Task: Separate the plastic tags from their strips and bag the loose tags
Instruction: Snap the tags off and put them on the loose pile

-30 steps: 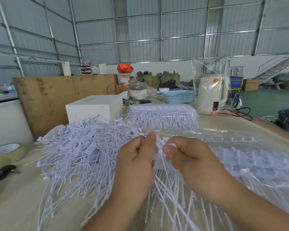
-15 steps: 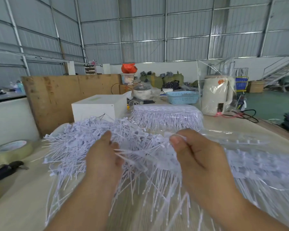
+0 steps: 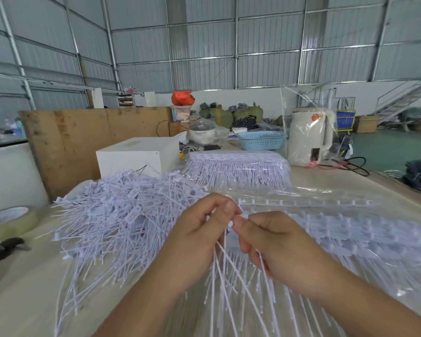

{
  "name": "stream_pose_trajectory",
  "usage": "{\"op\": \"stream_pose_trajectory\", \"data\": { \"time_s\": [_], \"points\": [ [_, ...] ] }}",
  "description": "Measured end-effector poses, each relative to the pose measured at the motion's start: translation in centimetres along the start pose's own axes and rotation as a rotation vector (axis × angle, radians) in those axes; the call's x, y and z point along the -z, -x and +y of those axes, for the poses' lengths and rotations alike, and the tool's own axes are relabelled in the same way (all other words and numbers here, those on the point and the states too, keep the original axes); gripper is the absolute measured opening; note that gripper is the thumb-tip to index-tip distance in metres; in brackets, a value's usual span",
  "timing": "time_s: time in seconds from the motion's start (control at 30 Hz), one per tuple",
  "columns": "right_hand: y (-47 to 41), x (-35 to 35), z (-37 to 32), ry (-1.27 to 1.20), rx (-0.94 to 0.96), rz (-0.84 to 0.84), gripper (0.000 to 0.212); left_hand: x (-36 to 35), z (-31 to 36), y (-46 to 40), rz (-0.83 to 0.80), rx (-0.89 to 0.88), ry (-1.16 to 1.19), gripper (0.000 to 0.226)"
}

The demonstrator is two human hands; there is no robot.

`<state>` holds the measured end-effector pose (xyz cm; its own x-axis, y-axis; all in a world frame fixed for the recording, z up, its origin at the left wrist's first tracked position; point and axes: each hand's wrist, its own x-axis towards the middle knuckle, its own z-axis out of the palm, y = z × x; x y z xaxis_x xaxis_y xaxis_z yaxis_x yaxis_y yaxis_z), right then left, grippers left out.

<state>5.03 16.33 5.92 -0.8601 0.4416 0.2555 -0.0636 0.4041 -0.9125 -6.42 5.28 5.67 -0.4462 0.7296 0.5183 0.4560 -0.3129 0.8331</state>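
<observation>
My left hand (image 3: 195, 242) and my right hand (image 3: 275, 246) meet at the table's middle. Both pinch the head end of a strip of white plastic tags (image 3: 231, 271) whose long tails hang down between my wrists. A big heap of loose white tags (image 3: 122, 210) lies to the left of my left hand. Under and right of my right hand, more tag strips (image 3: 350, 237) lie on and in a clear plastic bag (image 3: 326, 190). A further bundle of tag strips (image 3: 236, 169) in clear wrap sits behind.
A white box (image 3: 136, 156) stands behind the heap, with a wooden board (image 3: 83, 139) at its left. A tape roll (image 3: 10, 220) and a black tool (image 3: 3, 249) lie at the left edge. A blue basket (image 3: 260, 141) and a bagged white kettle (image 3: 311, 137) stand at the back.
My left hand, which had swung out left over the loose heap, has come back to the middle. Both hands pinch the strip's head together again.
</observation>
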Motion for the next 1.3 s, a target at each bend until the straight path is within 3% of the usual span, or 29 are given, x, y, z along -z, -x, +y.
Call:
{"op": "stream_pose_trajectory", "data": {
  "time_s": [0.1, 0.17, 0.27, 0.37, 0.43, 0.5, 0.63, 0.73, 0.8, 0.83, 1.0, 1.07, 1.13, 1.23, 1.3],
  "points": [
    [-0.3, -0.2, 0.4, 0.011, -0.034, 0.048, 0.05, -0.1, -0.1, 0.2, -0.12, 0.031, 0.088, 0.02],
    [-0.3, -0.4, 0.6, 0.025, -0.05, 0.025, 0.05, -0.2, -0.3, 0.1, -0.103, 0.005, 0.079, 0.012],
    [-0.1, -0.4, 0.5, -0.026, -0.082, -0.151, 0.058, 0.2, -0.9, -0.4, 0.044, 0.053, 0.113, 0.006],
    [0.4, -0.8, 0.2, 0.08, -0.069, -0.393, 0.057, 0.7, -1.7, -0.9, 0.226, 0.076, 0.047, 0.018],
    [0.7, -1.7, 0.1, 0.201, -0.002, -0.447, 0.039, 0.7, -1.8, -1.1, 0.274, 0.052, -0.021, 0.022],
    [0.6, -2.7, 0.3, 0.238, 0.029, -0.439, 0.02, 0.5, -1.8, -1.1, 0.31, 0.031, -0.023, 0.025],
    [-0.1, -3.4, 0.8, 0.129, 0.019, -0.299, 0.011, -0.3, -1.6, -1.2, 0.406, 0.169, 0.224, 0.051],
    [-0.6, -3.2, 1.1, 0.052, 0.012, -0.185, 0.015, -0.7, -1.6, -0.8, 0.231, 0.399, 0.343, 0.069],
    [-0.8, -3.0, 1.4, 0.073, 0.005, -0.143, 0.018, -1.0, -1.5, -0.2, 0.019, 0.415, 0.142, 0.04],
    [-0.7, -2.9, 1.4, 0.089, -0.007, -0.137, 0.019, -1.2, -1.7, -0.2, -0.007, 0.388, 0.02, 0.029],
    [-0.4, -2.3, 1.8, 0.238, -0.013, -0.152, 0.023, 1.6, -2.6, -1.6, 0.353, 0.242, -0.524, 0.031],
    [-0.3, -2.1, 1.8, 0.28, -0.015, -0.142, 0.02, 3.4, -3.7, -1.9, 0.393, 0.256, -0.816, 0.032],
    [-0.2, -1.8, 1.7, 0.291, -0.023, -0.164, 0.017, 3.7, -4.4, -2.0, 0.349, 0.306, -0.993, 0.018],
    [0.1, -1.8, 1.4, 0.349, -0.028, -0.241, 0.016, 2.8, -5.4, -2.0, 0.22, 0.33, -1.061, 0.055],
    [0.2, -1.7, 1.4, 0.404, -0.011, -0.252, 0.017, 2.6, -5.7, -2.0, 0.23, 0.252, -1.108, 0.061]
  ]
}}
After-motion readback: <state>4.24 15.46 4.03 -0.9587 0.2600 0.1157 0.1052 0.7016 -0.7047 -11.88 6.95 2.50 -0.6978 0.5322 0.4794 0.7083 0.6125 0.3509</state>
